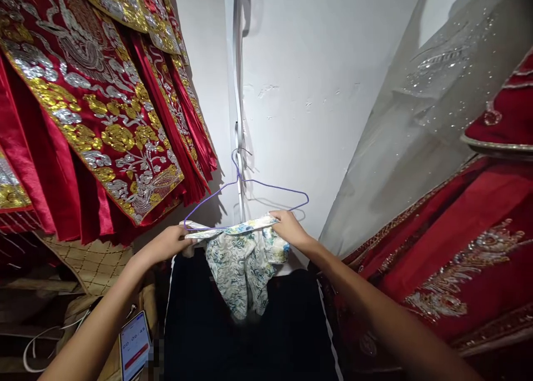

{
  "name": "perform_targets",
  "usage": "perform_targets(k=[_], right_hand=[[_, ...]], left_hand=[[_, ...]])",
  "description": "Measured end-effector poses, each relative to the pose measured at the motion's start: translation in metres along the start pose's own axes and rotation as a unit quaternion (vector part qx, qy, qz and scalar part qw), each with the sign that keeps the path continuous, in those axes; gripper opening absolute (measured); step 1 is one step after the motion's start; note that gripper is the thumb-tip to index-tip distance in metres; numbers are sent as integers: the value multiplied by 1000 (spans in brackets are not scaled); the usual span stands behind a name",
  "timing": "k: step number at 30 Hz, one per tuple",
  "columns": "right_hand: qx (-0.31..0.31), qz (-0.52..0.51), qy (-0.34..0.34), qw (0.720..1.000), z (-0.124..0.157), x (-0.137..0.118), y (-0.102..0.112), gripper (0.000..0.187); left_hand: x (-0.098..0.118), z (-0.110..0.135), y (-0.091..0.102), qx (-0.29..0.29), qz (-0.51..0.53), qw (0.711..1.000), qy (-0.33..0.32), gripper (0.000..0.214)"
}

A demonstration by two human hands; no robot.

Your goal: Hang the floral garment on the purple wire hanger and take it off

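Note:
A purple wire hanger [266,185] hangs by its hook on a white wall fitting. A pale floral garment [241,261] with blue and yellow print drapes over the hanger's lower bar and hangs down below it. My left hand [172,243] is closed on the left end of the garment's upper edge at the hanger's left corner. My right hand [288,227] is closed on the right end of that edge, just under the hanger's right corner. The edge is stretched flat between both hands.
Red garments with gold and silver embroidery [95,109] hang at the upper left. A grey sequinned dress [420,125] and more red embroidered cloth [466,247] hang at the right. A phone with a lit screen [134,343] lies at the lower left. Dark cloth [250,336] hangs below.

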State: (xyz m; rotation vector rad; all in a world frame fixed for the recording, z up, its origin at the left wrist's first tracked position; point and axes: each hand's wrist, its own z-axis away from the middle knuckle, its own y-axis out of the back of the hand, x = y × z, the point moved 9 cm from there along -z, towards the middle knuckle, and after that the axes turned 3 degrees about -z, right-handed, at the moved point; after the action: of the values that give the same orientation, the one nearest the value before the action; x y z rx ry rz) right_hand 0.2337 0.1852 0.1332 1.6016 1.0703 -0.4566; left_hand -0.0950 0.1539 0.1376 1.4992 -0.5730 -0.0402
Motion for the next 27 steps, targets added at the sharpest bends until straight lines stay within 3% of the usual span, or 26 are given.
perform_targets(k=[3,7,9,13,15,18,20,23,27], right_hand=[[9,-17,-17,1000,-4,5,-2,7],[5,-51,-29,998,-5,1,-10,11],[-11,-72,-30,997,1,-8,-16,14],[-31,-105,6,994,26,-34,-15,15],[-1,-92,8,996,35,-36,2,40],[126,-58,-6,990,38,-22,50,82],[193,-22,-7,981,32,-9,80,93],[160,49,-32,985,7,7,93,82],[58,71,-36,995,-11,0,92,39]], left_hand=[[5,10,20,72,13,997,-21,30],[32,15,55,196,38,977,-77,21],[46,10,64,221,79,967,-97,19],[51,-4,73,256,149,951,-90,40],[48,-9,73,244,149,955,-83,41],[47,-13,72,212,143,963,-83,40],[50,-13,73,203,146,964,-90,39],[51,-16,74,200,155,963,-92,35],[41,-19,81,244,167,951,-91,29]])
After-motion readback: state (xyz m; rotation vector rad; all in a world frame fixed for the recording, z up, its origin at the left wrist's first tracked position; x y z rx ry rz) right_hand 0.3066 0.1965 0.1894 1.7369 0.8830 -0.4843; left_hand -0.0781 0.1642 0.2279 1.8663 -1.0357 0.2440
